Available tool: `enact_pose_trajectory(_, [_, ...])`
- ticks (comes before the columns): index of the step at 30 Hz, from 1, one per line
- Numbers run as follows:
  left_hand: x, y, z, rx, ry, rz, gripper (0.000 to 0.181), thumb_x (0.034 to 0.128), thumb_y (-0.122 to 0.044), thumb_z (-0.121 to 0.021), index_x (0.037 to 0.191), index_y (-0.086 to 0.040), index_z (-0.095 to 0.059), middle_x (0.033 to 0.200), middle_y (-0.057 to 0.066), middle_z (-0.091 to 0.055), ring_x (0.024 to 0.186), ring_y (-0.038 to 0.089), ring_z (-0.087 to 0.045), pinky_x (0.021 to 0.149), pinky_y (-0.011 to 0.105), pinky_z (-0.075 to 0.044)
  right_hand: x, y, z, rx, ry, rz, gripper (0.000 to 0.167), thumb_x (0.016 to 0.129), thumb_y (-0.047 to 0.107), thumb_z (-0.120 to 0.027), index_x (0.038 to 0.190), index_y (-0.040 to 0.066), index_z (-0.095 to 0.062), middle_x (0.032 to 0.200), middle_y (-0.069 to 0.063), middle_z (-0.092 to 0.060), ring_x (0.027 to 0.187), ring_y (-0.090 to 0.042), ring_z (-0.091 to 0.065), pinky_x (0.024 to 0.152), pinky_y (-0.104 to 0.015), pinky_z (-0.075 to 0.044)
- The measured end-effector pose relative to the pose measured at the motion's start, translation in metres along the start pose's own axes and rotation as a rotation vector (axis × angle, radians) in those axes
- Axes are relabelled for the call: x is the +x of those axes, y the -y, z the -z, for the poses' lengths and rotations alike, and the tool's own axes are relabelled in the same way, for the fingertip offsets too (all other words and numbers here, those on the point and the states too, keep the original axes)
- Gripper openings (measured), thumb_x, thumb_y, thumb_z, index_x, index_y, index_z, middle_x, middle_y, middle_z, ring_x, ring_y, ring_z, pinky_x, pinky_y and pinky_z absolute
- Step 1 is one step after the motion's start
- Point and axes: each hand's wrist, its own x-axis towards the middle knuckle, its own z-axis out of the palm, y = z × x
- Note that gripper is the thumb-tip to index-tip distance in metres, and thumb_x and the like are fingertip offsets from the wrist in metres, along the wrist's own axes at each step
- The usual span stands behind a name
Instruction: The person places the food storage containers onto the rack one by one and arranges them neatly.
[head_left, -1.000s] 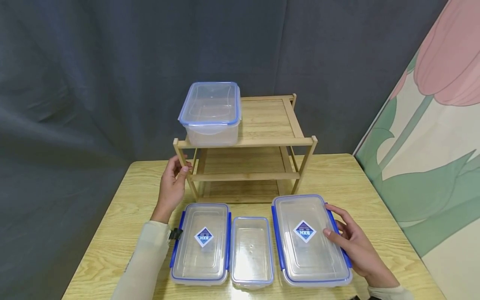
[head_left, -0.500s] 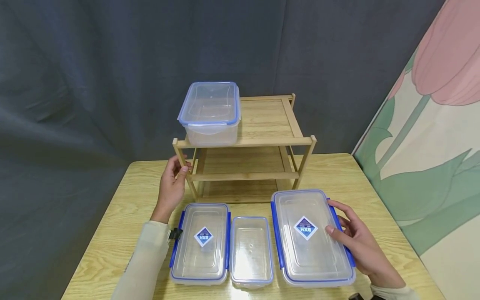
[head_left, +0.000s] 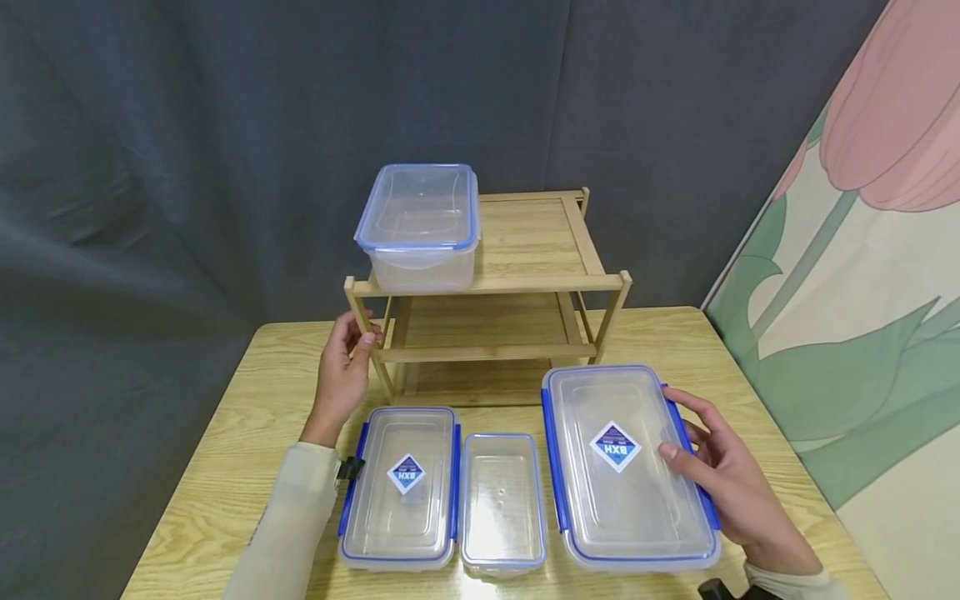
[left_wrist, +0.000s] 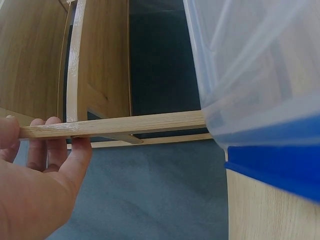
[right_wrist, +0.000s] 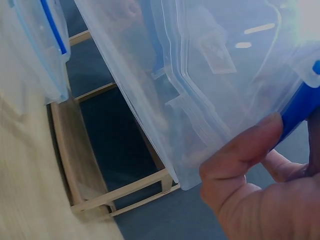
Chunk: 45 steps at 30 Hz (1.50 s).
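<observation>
My right hand grips the right side of a large clear food container with a blue-rimmed lid and a diamond label. Its thumb lies on the lid, and the container appears raised off the table. In the right wrist view, the fingers hold the container's edge beside a blue clip. At the left, my left hand holds the front left leg of a wooden rack; the left wrist view shows the fingers around that wooden bar.
A deep clear container stands on the left of the rack's top shelf. On the table lie another labelled container and a narrower one, side by side in front of the rack. A dark curtain hangs behind.
The right hand has lifted the large container, which looks bigger and nearer, its far edge now higher in view. The left hand stays on the rack leg.
</observation>
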Motion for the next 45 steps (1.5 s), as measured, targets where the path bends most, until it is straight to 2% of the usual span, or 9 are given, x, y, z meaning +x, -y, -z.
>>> enact_pose_trajectory(9, [-0.001,0.0,0.0,0.002,0.0,-0.008,0.033,0.1128,-0.012,-0.047,0.145,-0.006,-0.052,0.127,0.021,-0.063,0.119,0.033,-0.064,0.095,0.019,-0.053,0.005,0.013,-0.003,0.0,0.0,0.085,0.07,0.104,-0.014,-0.046,0.166,0.014,-0.028,0.133,-0.001,-0.065,0.099,-0.021,-0.078,0.065,-0.053,-0.062])
enact_pose_trajectory(24, [0.0,0.0,0.0,0.006,0.003,-0.003,0.033,0.1129,-0.014,-0.047,0.146,-0.009,-0.051,0.125,0.02,-0.064,0.116,0.031,-0.064,0.093,0.019,-0.053,0.01,0.038,-0.007,0.04,0.0,0.109,0.071,0.104,-0.015,-0.045,0.166,0.017,-0.029,0.13,-0.004,-0.067,0.094,-0.026,-0.08,0.063,-0.05,-0.061])
enact_pose_trajectory(33, [0.0,-0.001,0.0,-0.003,0.004,-0.003,0.033,0.113,-0.015,-0.047,0.145,-0.008,-0.051,0.126,0.022,-0.063,0.117,0.036,-0.064,0.094,0.021,-0.054,0.014,0.055,-0.011,0.089,0.048,0.146,0.071,0.103,-0.015,-0.045,0.166,0.015,-0.029,0.131,-0.007,-0.067,0.097,-0.025,-0.08,0.065,-0.049,-0.062])
enact_pose_trajectory(45, [-0.001,-0.002,-0.001,0.001,0.005,-0.005,0.034,0.1132,-0.014,-0.046,0.146,-0.006,-0.051,0.127,0.025,-0.062,0.117,0.038,-0.063,0.097,0.025,-0.053,0.023,0.078,-0.016,0.032,0.046,0.157,0.071,0.103,-0.014,-0.047,0.165,0.015,-0.03,0.13,-0.009,-0.066,0.093,-0.026,-0.081,0.063,-0.049,-0.061])
